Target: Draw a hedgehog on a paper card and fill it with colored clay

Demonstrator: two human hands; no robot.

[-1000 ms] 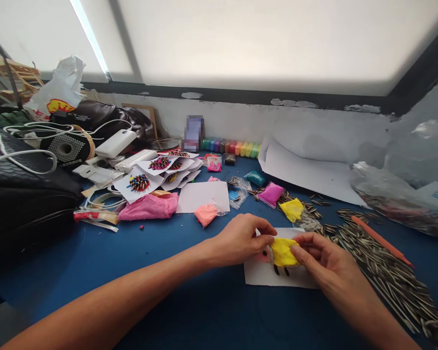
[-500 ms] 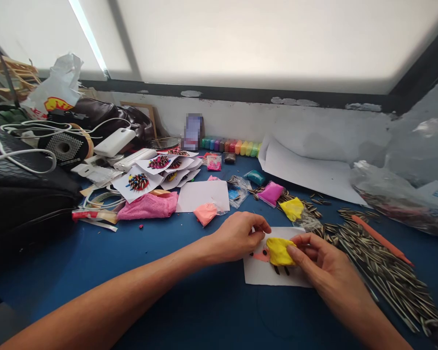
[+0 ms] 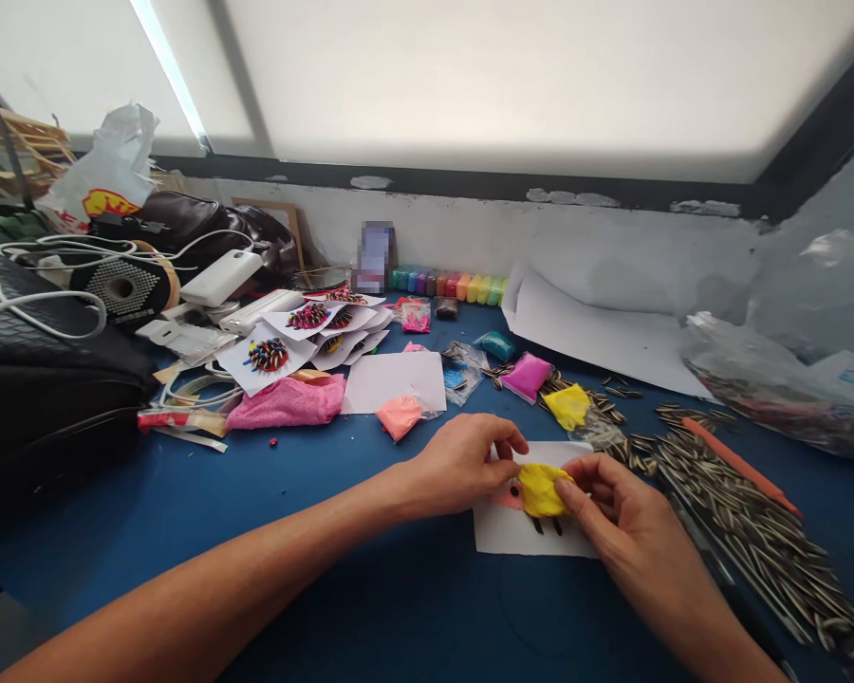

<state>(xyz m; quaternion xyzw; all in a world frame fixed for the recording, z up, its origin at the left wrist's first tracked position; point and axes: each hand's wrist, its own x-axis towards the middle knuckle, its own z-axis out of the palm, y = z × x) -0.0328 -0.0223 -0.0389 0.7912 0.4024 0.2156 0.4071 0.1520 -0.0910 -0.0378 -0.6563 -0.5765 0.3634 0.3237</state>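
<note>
A flattened piece of yellow modelling clay is held over a small white sheet of paper. My right hand pinches its right edge between thumb and fingers. At its upper left edge, my left hand has its thumb against the clay, with the fingers curled closed. On the paper, partly covered by the yellow piece, lies a pink clay shape with a dark round dot. Short dark pieces stick out below the clay like legs.
Striped sunflower seeds are heaped at the right beside an orange stick. Clay packets, including a purple one and a yellow one, lie behind. Seed-covered figures on paper and a pink cloth are at left.
My left thumb has come up to the yellow clay's left edge. The clay has shifted slightly left with my right hand, covering a little more of the pink shape.
</note>
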